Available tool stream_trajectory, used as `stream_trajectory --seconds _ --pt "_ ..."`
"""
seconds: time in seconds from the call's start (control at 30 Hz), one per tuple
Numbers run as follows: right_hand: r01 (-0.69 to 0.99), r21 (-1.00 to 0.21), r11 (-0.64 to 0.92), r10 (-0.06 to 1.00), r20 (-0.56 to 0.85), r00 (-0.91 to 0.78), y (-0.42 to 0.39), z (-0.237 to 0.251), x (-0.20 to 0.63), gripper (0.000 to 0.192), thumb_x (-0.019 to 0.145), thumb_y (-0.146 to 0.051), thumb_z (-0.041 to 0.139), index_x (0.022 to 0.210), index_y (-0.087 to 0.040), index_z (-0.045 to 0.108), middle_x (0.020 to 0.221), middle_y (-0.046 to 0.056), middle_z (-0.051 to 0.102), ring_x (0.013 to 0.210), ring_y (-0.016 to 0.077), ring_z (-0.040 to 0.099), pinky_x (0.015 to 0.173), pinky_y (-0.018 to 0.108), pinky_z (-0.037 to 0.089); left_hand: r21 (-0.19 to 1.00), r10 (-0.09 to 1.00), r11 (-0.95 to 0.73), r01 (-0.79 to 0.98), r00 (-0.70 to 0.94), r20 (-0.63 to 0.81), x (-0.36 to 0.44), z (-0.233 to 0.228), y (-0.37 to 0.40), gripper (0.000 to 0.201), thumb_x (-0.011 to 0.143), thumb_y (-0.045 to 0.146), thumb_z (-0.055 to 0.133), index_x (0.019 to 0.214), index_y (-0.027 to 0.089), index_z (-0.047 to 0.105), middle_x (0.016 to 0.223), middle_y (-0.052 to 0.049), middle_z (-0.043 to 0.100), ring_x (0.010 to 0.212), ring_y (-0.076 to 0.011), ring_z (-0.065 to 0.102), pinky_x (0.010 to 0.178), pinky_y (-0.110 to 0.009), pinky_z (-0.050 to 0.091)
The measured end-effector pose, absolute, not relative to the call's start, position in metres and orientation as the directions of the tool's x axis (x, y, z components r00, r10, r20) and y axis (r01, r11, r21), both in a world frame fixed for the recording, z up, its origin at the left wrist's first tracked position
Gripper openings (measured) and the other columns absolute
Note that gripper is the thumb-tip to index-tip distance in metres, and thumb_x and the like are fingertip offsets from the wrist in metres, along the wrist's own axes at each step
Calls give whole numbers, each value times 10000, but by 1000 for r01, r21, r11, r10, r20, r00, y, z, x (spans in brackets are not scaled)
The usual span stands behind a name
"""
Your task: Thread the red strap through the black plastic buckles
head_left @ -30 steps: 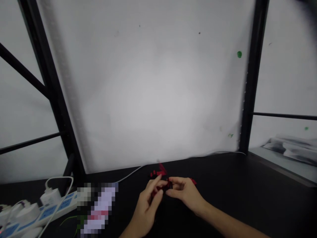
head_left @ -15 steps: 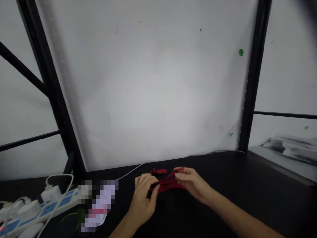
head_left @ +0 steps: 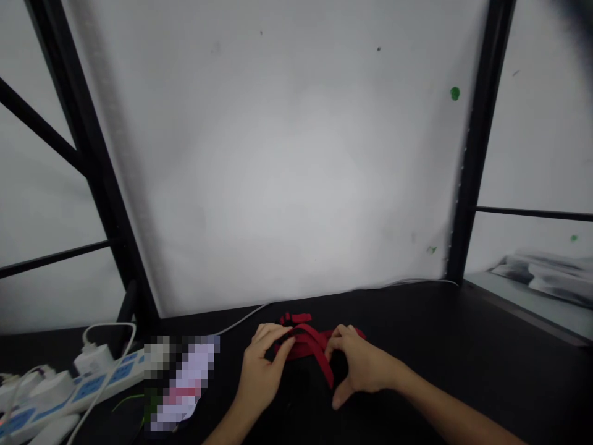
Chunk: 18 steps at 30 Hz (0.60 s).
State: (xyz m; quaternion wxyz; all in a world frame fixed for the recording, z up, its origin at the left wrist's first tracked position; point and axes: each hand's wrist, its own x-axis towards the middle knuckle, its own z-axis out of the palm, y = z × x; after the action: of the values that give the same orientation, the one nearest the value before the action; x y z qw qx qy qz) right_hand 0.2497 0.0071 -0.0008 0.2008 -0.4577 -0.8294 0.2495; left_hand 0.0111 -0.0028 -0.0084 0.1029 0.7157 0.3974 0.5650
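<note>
A red webbing strap (head_left: 308, 343) lies in loose folds on the black table, and one flat loop of it arches up and slants down toward me. My left hand (head_left: 264, 361) pinches the folds' left end between thumb and fingers. Over the right part of the strap is my right hand (head_left: 359, 364); its fingers are bent against the folds while its thumb sticks out apart, near the hanging end. Just behind the folds lies a short red strap piece with a black buckle (head_left: 288, 319). Whether it joins the rest I cannot tell.
To the left lie a white power strip (head_left: 104, 384) with plugged-in chargers (head_left: 94, 358) and a pixelated pale purple thing (head_left: 189, 377). A grey cable (head_left: 241, 320) runs along the white wall panel (head_left: 301, 185). Black metal posts (head_left: 477, 142) stand on both sides.
My right hand has let go of the strap section it held raised, and its thumb has spread away. That section now arches over the folds toward me. The left hand keeps its pinch.
</note>
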Motion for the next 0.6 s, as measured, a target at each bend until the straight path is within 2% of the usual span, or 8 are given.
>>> stream_trajectory --seconds 0.07,0.2,0.27,0.37,0.43,0.47,0.53,0.6 --pt "563 -666 490 834 170 -525 7 5 251 601 458 -451 910 973 -236 688 1058 44 551 991 266 513 937 431 394 623 700 -675 395 77 710 15 -9 -7 151 873 251 633 979 237 740 915 -43 702 895 -214 645 822 -351 534" --pt "124 -896 427 771 289 -567 5 10 245 381 813 -448 695 1118 -226 637 1000 31 627 909 190 565 856 344 439 666 731 -677 312 186 656 24 -13 -16 184 852 200 646 1008 244 734 921 -35 713 885 -204 659 825 -340 537" --pt "-21 -940 342 797 302 -523 4 4 236 298 841 -452 671 990 -193 665 875 14 641 793 157 563 764 301 441 658 730 -680 324 217 648 27 -15 -20 160 814 164 679 944 236 737 872 -24 715 842 -196 660 796 -326 535" --pt "-196 -961 194 851 264 -453 6 -5 224 305 804 -473 707 786 -176 635 676 -19 576 608 116 492 629 267 407 587 684 -720 370 236 690 28 -13 -24 129 793 117 683 862 218 724 793 -17 704 788 -186 644 739 -305 522" --pt "-349 -928 127 882 267 -388 13 -2 224 317 780 -490 718 789 -196 603 689 -14 564 612 127 502 618 271 414 487 618 -772 408 302 726 23 -8 -26 136 824 106 642 874 210 714 790 -24 697 786 -184 630 741 -315 501" --pt "-403 -903 147 900 292 -325 20 4 226 326 773 -507 712 802 -207 587 720 -6 567 643 140 520 630 277 424 425 579 -800 424 357 734 20 -5 -26 148 841 100 619 891 208 707 793 -25 698 789 -184 624 756 -328 485" --pt "-376 -885 275 912 364 -189 38 21 235 349 789 -561 650 824 -226 560 767 5 563 697 158 535 650 280 435 312 515 -840 444 471 716 12 1 -27 186 861 77 577 936 204 689 799 -26 709 800 -185 614 785 -354 449" --pt "-43 -899 435 878 434 -203 59 39 242 399 899 -603 425 878 -230 565 762 3 544 695 152 507 648 269 423 240 483 -857 455 551 680 5 3 -26 215 858 51 552 949 201 675 828 -29 725 821 -189 608 801 -369 420"
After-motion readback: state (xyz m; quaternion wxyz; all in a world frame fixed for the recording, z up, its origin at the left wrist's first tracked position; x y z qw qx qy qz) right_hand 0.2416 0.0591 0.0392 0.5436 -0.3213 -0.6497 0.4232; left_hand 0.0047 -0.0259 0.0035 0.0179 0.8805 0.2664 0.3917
